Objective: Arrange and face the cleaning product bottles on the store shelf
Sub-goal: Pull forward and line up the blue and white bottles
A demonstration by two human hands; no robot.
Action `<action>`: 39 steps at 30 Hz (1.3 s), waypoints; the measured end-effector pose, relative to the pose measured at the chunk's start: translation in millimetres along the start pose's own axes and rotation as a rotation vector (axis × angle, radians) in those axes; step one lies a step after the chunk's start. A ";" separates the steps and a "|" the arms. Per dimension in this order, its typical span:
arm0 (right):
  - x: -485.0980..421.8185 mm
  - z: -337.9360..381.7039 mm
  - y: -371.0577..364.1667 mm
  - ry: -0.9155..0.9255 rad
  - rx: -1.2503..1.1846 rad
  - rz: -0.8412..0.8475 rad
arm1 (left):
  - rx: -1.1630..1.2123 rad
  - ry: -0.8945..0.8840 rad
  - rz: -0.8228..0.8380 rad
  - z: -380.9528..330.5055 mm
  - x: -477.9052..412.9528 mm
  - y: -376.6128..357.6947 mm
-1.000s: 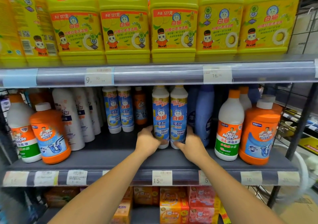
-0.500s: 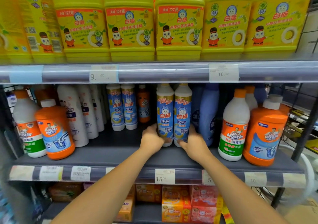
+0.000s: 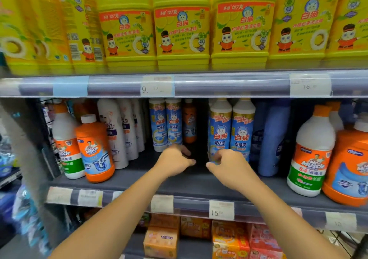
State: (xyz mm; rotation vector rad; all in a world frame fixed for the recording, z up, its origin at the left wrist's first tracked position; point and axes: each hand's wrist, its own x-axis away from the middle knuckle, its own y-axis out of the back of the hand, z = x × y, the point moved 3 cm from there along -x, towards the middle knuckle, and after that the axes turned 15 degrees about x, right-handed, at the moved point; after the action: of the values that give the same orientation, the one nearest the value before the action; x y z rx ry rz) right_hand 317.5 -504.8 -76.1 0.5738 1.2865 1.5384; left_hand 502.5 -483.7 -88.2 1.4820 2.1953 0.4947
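Two blue-labelled white bottles (image 3: 231, 131) stand side by side near the front of the middle shelf (image 3: 199, 185), labels forward. My right hand (image 3: 229, 165) hovers in front of the base of the left one, fingers loosely curled, gripping nothing that I can see. My left hand (image 3: 175, 159) is apart from them, over the dark gap to their left, also loosely curled and holding nothing. A second pair of the same bottles (image 3: 166, 125) stands further back behind my left hand, with a small orange bottle (image 3: 190, 121) beside it.
Orange and white Mr Muscle bottles (image 3: 93, 147) stand at the left and more of them (image 3: 312, 151) at the right. Tall white bottles (image 3: 117, 131) and blue bottles (image 3: 273, 137) flank the gap. Yellow detergent jugs (image 3: 182, 30) fill the top shelf; boxed soap (image 3: 161, 240) lies below.
Both hands have let go of the front pair of blue-labelled bottles and shifted left. The bottles now stand free; my view has swung left and closer.
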 end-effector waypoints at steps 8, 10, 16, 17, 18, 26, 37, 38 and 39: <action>-60.2 63.6 -32.1 0.032 -0.033 0.100 | -0.299 0.127 -0.012 25.0 -17.6 67.1; -79.4 74.3 -40.6 0.033 -0.098 0.095 | -0.367 0.142 -0.009 33.7 -21.3 75.2; -131.2 95.4 -59.4 -0.028 -0.414 0.023 | -0.549 0.174 0.047 57.9 -29.8 82.5; -139.0 99.9 -62.4 -0.056 -0.459 0.006 | -0.564 0.179 0.055 61.2 -30.9 82.8; -145.5 104.4 -65.6 -0.075 -0.495 -0.010 | -0.576 0.180 0.065 64.3 -32.0 83.0; -168.6 115.6 -83.3 -0.084 -0.483 -0.115 | -0.514 0.142 0.066 73.6 -42.5 84.7; -148.5 112.3 -74.7 -0.033 -0.350 -0.138 | 0.154 -0.071 -0.228 57.4 -61.7 77.3; -141.7 109.5 -72.6 -0.034 -0.362 -0.142 | 0.181 -0.088 -0.238 56.7 -65.5 76.3; -134.7 106.4 -69.9 -0.045 -0.374 -0.144 | 0.211 -0.097 -0.247 56.4 -69.9 74.7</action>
State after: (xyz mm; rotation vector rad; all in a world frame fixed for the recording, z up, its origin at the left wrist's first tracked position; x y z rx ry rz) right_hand 485.0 -583.8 -74.8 0.2682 0.9505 1.5845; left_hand 613.8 -519.2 -85.2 1.2787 2.3669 0.1098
